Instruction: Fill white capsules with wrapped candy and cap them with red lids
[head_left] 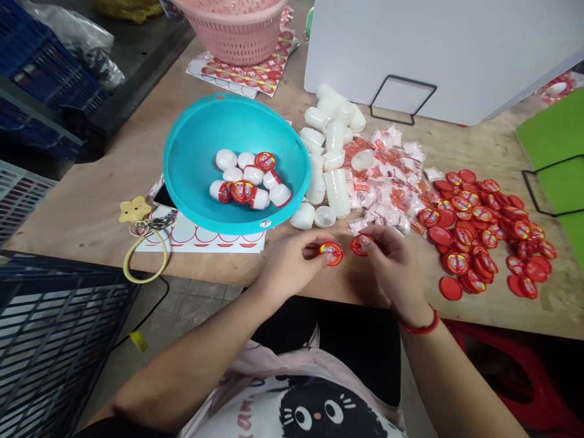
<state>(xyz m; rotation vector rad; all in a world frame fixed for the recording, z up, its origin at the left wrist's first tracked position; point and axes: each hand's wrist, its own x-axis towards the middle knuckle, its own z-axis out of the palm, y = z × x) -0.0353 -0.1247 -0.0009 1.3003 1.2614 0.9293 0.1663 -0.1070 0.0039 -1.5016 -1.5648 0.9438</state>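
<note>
Near the table's front edge, my left hand [302, 263] is closed on a red lid [334, 253] with a colourful label facing up. Just to its right, my right hand [387, 258] pinches another red lid [360, 244], partly covered by the thumb. The two lids are apart. Beyond my left hand sits a turquoise bowl [196, 152] holding several white cups with red lids [279, 195]. White empty cups [336, 191] lie behind my hands, beside small pink and white packets [387, 182]. Many red lids [456, 263] are heaped to the right.
A pink basket [241, 36] stands on printed sheets [269, 73] at the back. A white board [438, 55] and a green one [554, 146] are behind and right. Keys with a yellow ring [146, 258] lie at left. Dark crates [59, 340] stand below the table.
</note>
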